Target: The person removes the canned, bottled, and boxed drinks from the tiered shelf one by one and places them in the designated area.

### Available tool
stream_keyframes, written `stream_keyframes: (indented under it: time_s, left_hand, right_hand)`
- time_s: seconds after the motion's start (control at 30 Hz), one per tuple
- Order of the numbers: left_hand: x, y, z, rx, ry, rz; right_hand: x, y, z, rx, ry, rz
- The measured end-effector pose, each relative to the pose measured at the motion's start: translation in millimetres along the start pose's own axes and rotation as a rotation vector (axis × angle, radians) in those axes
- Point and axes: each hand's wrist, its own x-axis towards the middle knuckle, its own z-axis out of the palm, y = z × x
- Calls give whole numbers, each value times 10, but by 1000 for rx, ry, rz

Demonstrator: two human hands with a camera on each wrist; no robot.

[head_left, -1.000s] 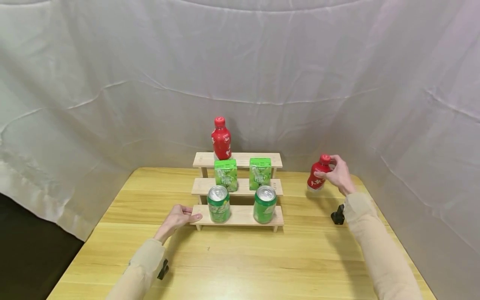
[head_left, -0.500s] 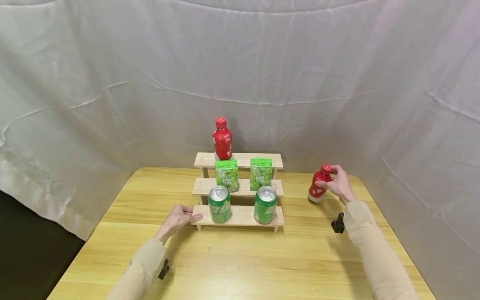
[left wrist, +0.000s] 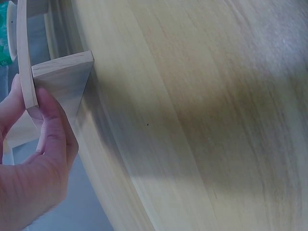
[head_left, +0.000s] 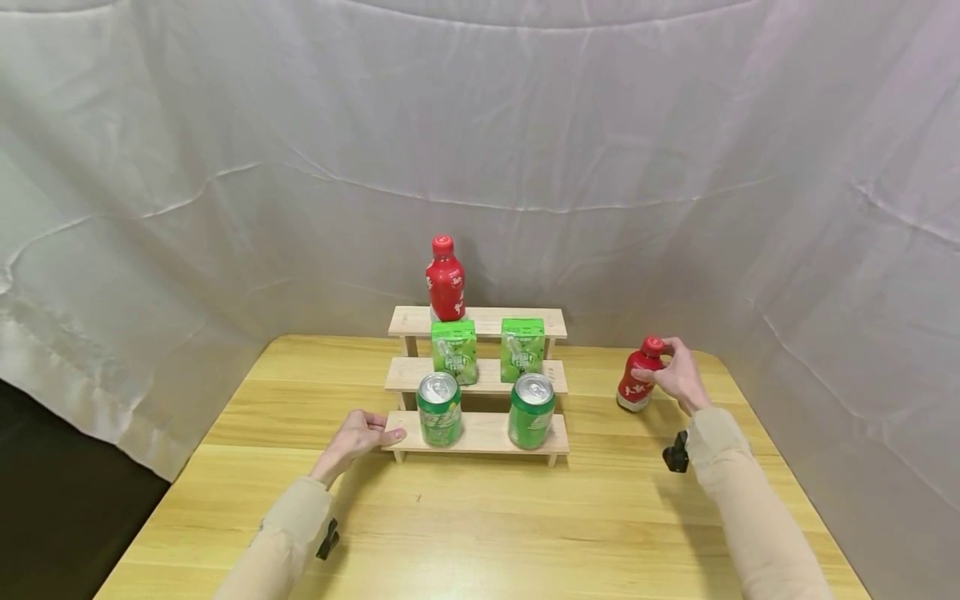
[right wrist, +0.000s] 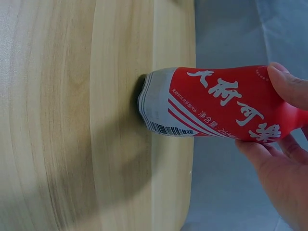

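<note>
My left hand (head_left: 358, 435) pinches the left end of the lowest board of a three-step wooden display rack (head_left: 483, 427). In the left wrist view, thumb and fingers close on the board's corner (left wrist: 25, 62) from both sides. My right hand (head_left: 681, 379) grips a red soda bottle (head_left: 632, 385) around its upper part, right of the rack. The bottle leans slightly, its white base right at the tabletop. In the right wrist view, its red label (right wrist: 216, 103) with white lettering faces the camera; the cap is out of frame there.
A matching red bottle (head_left: 447, 287) stands at the left of the top step. Two green juice boxes (head_left: 522, 352) occupy the middle step, two green cans (head_left: 531, 417) the lowest. The wooden table (head_left: 480, 533) is bordered by grey cloth (head_left: 480, 125) behind and beside it.
My right hand has lowered the red bottle to the tabletop, bringing it slightly nearer me. My left hand keeps its hold on the rack.
</note>
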Motion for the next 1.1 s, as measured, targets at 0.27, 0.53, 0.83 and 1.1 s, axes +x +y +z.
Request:
stream_keyframes:
  time_s: [0.27, 0.53, 0.83, 1.1]
  left_hand:
    - [4, -2, 2, -12, -6, 9]
    - [9, -13, -1, -21, -18, 29]
    - [3, -3, 0, -27, -21, 18]
    - [-12, 12, 6, -25, -24, 6]
  right_hand:
    - [-6, 24, 3, 9, -7, 15]
    - [8, 46, -17, 1, -24, 25]
    - [4, 2, -32, 53, -50, -28]
    - [-1, -213, -54, 57, -28, -130]
